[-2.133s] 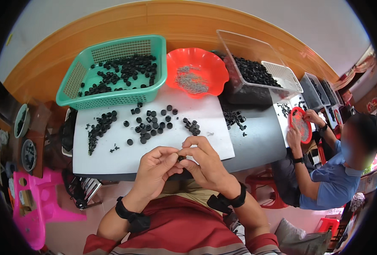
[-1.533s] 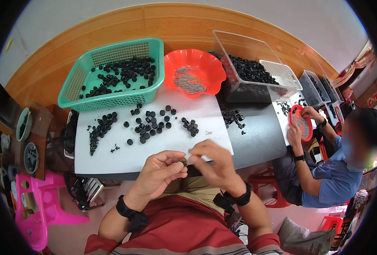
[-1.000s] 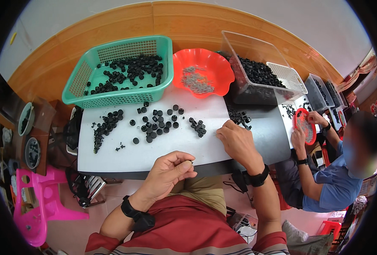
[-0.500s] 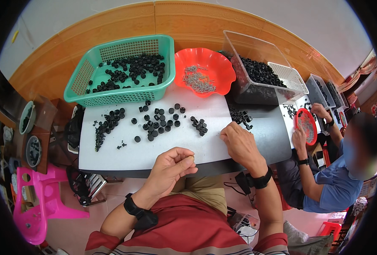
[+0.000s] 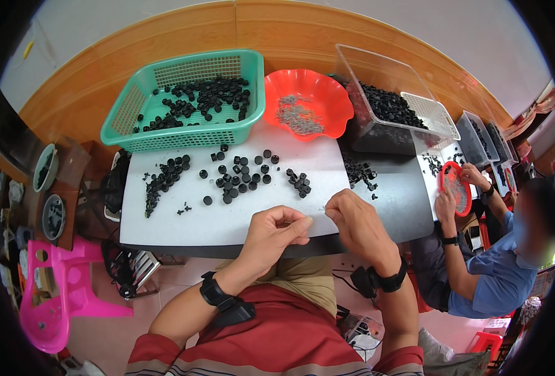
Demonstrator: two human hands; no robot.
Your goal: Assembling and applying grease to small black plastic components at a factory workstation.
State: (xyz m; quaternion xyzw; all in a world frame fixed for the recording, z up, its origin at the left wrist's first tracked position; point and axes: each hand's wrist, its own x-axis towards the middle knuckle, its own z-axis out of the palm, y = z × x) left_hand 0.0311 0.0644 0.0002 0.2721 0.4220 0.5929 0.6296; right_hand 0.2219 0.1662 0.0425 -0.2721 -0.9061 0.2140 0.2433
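Left hand point(image 5: 276, 230) is curled, thumb and index pinched together at the near edge of the white sheet point(image 5: 183, 219); something tiny may sit between the tips, too small to tell. Right hand point(image 5: 359, 222) hangs just right of it, fingers bent down, tips pinched close over the sheet; can't tell if it's holding anything. The two sets of fingertips are near each other but apart, a small gap between them. Closest loose parts: a small cluster of black caps point(image 5: 300, 182), just far of that gap and about level between both hands, the right hand slightly nearer. Caps are round, no long axis to speak of. Further left and far, a bigger scatter of caps point(image 5: 240, 177), then a strung-out row of caps point(image 5: 162, 185) running near-far at the left of the sheet. Right of the sheet, another pile of black parts point(image 5: 360, 172) on the dark tabletop point(image 5: 403, 207). Far edge, left to right: green basket point(image 5: 136, 103) with black caps, red bowl point(image 5: 327, 103) with small grey metal bits, clear tub point(image 5: 359, 69) of black parts. Far right, another person point(image 5: 490, 276) works at a red tray point(image 5: 448, 188). Pink plastic stool point(image 5: 52, 294) on the floor at left.
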